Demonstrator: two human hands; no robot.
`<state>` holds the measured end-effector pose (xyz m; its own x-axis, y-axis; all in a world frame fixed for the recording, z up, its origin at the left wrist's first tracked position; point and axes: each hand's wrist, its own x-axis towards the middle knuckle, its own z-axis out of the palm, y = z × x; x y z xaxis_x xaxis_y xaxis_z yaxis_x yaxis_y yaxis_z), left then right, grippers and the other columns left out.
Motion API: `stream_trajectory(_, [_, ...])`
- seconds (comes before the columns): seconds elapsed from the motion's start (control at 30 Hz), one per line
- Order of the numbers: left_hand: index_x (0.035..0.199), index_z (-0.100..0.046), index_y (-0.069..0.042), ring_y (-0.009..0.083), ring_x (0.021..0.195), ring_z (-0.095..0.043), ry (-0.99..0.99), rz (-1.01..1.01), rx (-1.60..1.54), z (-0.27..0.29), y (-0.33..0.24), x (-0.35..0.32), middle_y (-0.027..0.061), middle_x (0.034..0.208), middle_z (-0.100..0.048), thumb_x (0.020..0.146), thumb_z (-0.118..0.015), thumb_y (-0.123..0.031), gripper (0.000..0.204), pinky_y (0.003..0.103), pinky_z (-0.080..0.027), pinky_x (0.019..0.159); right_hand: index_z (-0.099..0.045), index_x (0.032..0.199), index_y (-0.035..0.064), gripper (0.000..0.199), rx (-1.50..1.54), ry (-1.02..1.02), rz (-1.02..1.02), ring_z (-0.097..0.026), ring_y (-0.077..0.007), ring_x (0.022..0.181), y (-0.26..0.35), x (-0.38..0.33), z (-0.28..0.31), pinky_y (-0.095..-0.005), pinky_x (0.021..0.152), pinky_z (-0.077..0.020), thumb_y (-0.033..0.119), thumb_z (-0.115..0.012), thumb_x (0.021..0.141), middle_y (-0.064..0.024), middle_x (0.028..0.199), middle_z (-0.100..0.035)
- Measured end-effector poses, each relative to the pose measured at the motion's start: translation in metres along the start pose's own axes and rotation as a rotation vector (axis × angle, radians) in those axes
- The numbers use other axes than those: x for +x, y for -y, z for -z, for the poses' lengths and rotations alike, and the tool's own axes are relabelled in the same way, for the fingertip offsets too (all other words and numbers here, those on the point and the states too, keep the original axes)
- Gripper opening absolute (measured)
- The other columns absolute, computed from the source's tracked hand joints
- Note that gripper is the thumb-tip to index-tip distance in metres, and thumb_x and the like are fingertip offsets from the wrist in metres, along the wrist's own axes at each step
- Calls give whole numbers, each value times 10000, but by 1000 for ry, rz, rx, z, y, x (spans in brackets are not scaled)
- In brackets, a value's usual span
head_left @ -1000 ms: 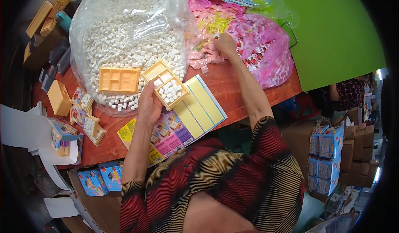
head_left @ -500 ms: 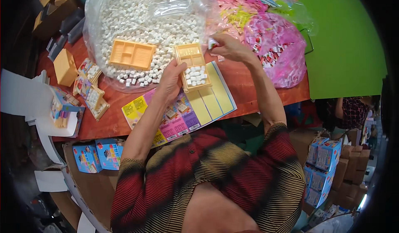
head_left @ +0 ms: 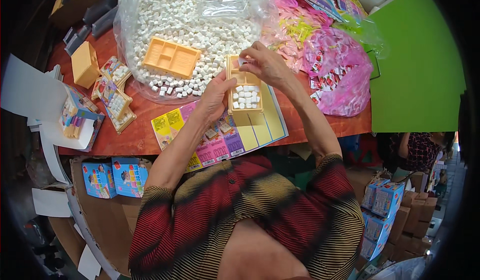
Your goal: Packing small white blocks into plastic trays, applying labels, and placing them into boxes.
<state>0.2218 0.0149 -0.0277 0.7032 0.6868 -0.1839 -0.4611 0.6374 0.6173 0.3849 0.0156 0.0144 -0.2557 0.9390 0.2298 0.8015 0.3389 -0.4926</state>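
Observation:
My left hand grips a pale yellow plastic tray by its left side. White marshmallow-like pieces fill the tray's near compartment. Over the far compartment, my right hand pinches a small white packet, mostly hidden by the fingers. Beyond lies a clear plastic bag spread open under a heap of similar white pieces. Another yellow tray, with bare compartments, rests on that heap. Under my hands is a colourful printed card sheet.
A pink bag of small packets sits right of my right hand, beside a green board. Filled trays, a yellow block-shaped stack and an open box stand left. Blue boxes lie below. A person is at right.
My right hand has moved left from beside the tray to over its far compartment, bringing the small packet. The left hand still holds the tray. The whole view has shifted slightly.

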Motion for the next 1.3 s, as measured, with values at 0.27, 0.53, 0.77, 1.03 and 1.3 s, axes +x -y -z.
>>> stream_trajectory(0.27, [1012,-450,-41,135,813,-553,3,-23,20,-2,3,-8,54,906,-544,780,-447,-59,233,268,-465,712,-530,964,109,302,-245,-166,227,-447,-251,847,11,-5,-20,-346,727,-333,274,-540,711,-101,900,-475])
stream_trajectory(0.53, [1062,-411,-30,161,844,-549,5,-47,-22,2,-4,-8,75,962,-524,781,-411,-50,282,292,-465,741,-513,952,26,315,-96,-272,177,-459,-292,829,5,2,-24,-365,726,-359,225,-556,712,-159,901,-483])
stream_trajectory(0.77, [1114,-354,-27,175,870,-547,8,-96,-17,11,-11,-6,94,998,-512,797,-397,-74,323,303,-469,751,-518,933,0,281,-57,-251,123,-473,-307,912,8,4,-22,-347,766,-392,196,-556,735,-176,977,-494])
stream_trajectory(1.03, [1123,-346,-11,205,938,-518,-43,-80,-51,19,-6,-14,122,1047,-490,810,-370,-74,320,327,-439,805,-553,779,20,139,-81,-398,201,-508,-277,747,-7,59,-21,-365,642,-390,116,-573,680,-103,791,-531])
stream_trajectory(1.3, [1150,-324,-6,207,947,-514,-78,-116,-60,30,-12,-21,126,1069,-485,806,-386,-76,356,327,-437,810,-545,684,53,89,-706,-241,80,-510,-229,709,-50,119,-38,-340,625,-370,106,-473,682,-86,706,-525])
